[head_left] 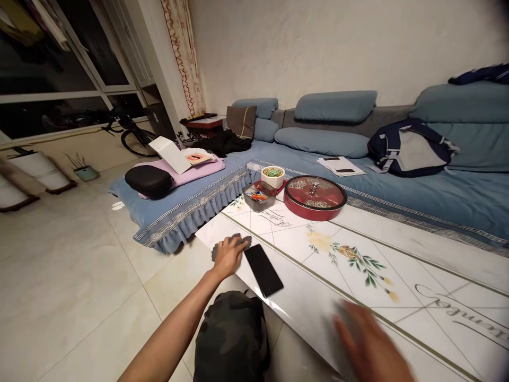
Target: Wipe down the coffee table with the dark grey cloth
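Observation:
My left hand (229, 258) rests at the near left corner of the table, its fingers stretched out over the surface and holding nothing that I can see. Just right of those fingers lies a black smartphone (264, 270), screen up, near the table's front edge. Low in the picture, my right hand (368, 339) is over the table's near side. Motion smears its fingers, so their pose and anything in them cannot be made out.
The white floral-print table (278, 236) carries a grey tray (260, 197) of small colourful items, a potted succulent (272, 175) and a round red lidded snack box (315, 198). Behind stands a blue-covered sofa (318, 154) with a backpack (413, 146). My camouflage-clad knee (230, 334) is beside the table.

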A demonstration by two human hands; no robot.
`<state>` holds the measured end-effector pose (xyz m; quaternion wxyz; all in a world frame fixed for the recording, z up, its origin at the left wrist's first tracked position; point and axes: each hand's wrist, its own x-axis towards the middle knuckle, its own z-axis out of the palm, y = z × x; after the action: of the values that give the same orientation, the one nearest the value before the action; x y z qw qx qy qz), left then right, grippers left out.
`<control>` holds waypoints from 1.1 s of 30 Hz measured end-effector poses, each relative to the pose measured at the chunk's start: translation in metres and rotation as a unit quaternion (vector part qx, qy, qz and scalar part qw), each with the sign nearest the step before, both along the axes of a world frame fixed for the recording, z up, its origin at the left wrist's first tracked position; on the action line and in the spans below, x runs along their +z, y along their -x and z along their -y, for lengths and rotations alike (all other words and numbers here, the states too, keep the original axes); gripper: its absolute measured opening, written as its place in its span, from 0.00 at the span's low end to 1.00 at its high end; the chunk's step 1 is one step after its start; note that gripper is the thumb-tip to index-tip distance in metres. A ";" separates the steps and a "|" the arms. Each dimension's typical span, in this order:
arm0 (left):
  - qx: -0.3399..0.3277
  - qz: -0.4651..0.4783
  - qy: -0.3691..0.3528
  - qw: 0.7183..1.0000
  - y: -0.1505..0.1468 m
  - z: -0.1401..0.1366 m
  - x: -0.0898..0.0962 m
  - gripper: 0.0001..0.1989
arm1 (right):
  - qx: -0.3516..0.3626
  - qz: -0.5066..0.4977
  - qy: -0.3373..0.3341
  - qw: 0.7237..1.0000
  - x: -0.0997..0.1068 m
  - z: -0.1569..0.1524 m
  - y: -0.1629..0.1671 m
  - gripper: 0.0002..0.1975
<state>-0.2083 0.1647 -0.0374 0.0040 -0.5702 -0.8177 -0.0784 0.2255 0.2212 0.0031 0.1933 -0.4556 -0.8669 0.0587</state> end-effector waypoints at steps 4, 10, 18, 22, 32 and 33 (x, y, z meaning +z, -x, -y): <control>-0.008 0.017 0.025 0.999 0.024 0.003 0.021 0.26 | 0.052 0.065 0.128 0.988 0.007 0.019 0.134 0.41; 0.091 -0.011 0.012 0.996 0.030 -0.004 0.030 0.28 | 0.020 0.156 0.086 0.984 0.005 0.035 0.206 0.45; 0.050 0.007 0.004 0.999 0.047 -0.022 0.036 0.28 | 0.043 0.153 0.003 0.987 -0.017 0.035 0.182 0.33; 0.078 0.005 -0.011 0.997 0.028 -0.031 0.033 0.30 | 0.030 0.147 -0.029 0.988 -0.023 0.029 0.167 0.33; 0.055 0.028 -0.089 0.994 0.058 -0.040 0.022 0.28 | 0.074 0.019 -0.108 0.991 -0.074 0.013 0.034 0.32; 0.061 0.028 -0.096 0.993 0.059 -0.053 0.024 0.29 | 0.078 0.009 -0.104 0.991 -0.079 0.012 0.016 0.33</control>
<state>-0.2670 0.2178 -0.0134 0.0406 -0.5143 -0.8393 -0.1716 0.2093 0.2095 -0.0755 0.2263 -0.3644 -0.9031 -0.0209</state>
